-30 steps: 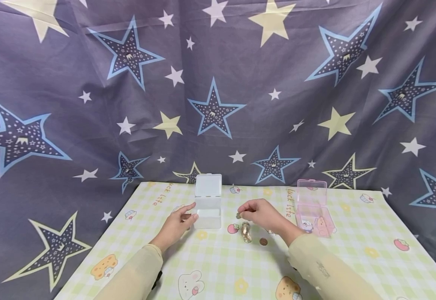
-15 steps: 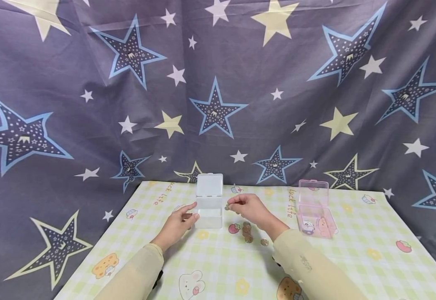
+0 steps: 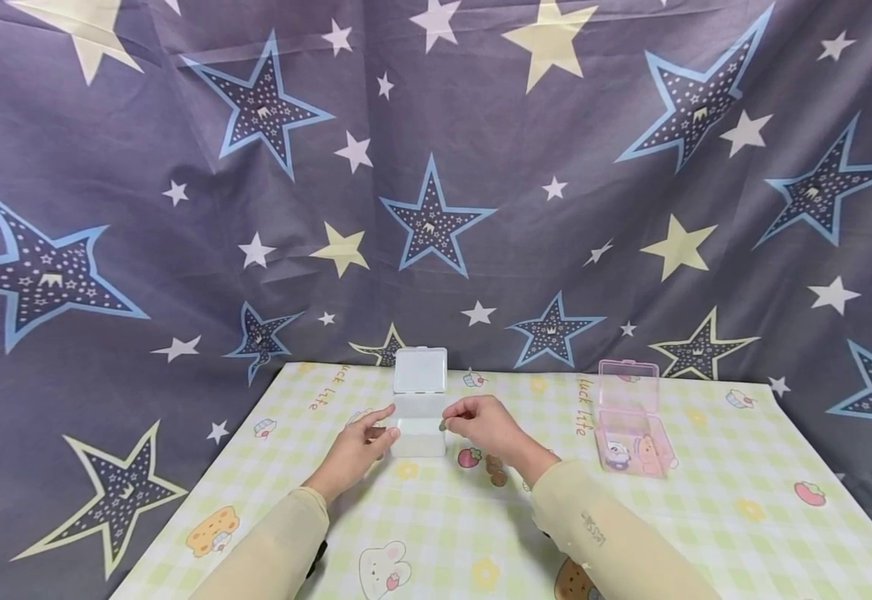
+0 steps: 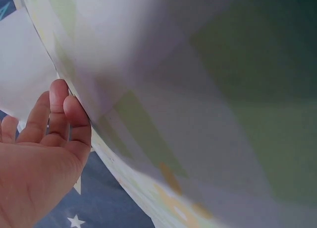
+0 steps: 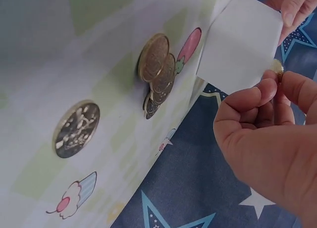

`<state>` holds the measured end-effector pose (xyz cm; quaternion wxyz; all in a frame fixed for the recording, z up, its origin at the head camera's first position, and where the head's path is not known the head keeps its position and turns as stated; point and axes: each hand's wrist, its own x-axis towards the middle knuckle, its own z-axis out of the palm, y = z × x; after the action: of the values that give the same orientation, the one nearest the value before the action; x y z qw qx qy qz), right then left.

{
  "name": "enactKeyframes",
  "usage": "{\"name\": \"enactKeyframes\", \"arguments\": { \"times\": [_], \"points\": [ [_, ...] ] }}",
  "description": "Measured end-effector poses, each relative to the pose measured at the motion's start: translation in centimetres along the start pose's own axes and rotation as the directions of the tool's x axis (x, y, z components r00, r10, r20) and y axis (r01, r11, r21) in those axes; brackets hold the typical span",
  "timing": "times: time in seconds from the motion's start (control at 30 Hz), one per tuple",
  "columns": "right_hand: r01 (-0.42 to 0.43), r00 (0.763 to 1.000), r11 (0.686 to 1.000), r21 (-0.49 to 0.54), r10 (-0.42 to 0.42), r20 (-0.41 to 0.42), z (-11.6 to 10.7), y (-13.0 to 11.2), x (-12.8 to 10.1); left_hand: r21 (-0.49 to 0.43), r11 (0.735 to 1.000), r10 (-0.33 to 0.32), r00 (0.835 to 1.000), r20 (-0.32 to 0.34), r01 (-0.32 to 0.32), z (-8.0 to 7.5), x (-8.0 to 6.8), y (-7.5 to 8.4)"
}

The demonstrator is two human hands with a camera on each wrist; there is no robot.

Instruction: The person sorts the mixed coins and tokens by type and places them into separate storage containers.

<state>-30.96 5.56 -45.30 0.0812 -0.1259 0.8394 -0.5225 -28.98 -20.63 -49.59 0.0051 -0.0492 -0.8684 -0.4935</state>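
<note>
A small white box (image 3: 419, 442) stands on the table with its hinged lid (image 3: 420, 371) tipped up at the back. My right hand (image 3: 487, 427) pinches a coin (image 5: 277, 66) between thumb and fingertips, right at the box's right rim. At the box's left side, my left hand (image 3: 353, 454) touches it with relaxed fingers, the thumb near the front corner. Several overlapping coins (image 5: 158, 72) lie on the cloth to the right of the box. Apart from them lies one coin (image 5: 78, 129), mostly covered by my right arm in the head view.
A transparent pink box (image 3: 661, 457) with a raised lid stands farther right on the table. The checked cloth (image 3: 421, 525) carries printed cartoon figures. Behind the table hangs a dark curtain (image 3: 466, 125) patterned with stars.
My right hand has carried the coin leftward from above the coin row to the white box's right rim. The left hand has stayed at the box.
</note>
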Motion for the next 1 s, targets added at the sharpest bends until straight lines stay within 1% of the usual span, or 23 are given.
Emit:
{"name": "enactKeyframes", "arguments": {
  "times": [0.37,0.63,0.7,0.77,1.0],
  "points": [
    [0.018,1.000,0.999,-0.026,-0.018,0.000,0.22,0.22,-0.02,0.014,1.000,0.009,1.000,-0.002,-0.009,0.04,0.01,0.01],
    [0.014,1.000,1.000,-0.027,-0.014,0.001,0.21,0.19,-0.02,0.012,1.000,-0.009,1.000,0.001,0.009,0.00,0.09,0.10],
    [0.010,1.000,1.000,-0.024,-0.010,0.002,0.20,0.19,-0.06,0.016,1.000,-0.004,1.000,0.001,0.004,-0.02,0.07,0.07],
    [0.010,1.000,1.000,-0.021,-0.010,0.003,0.19,0.23,-0.09,0.010,1.000,-0.017,1.000,0.000,0.017,0.00,0.08,0.04],
    [0.021,1.000,1.000,-0.023,-0.021,0.008,0.14,0.33,-0.21,0.014,1.000,-0.016,1.000,-0.005,0.016,0.08,-0.01,0.10]
  ]
}}
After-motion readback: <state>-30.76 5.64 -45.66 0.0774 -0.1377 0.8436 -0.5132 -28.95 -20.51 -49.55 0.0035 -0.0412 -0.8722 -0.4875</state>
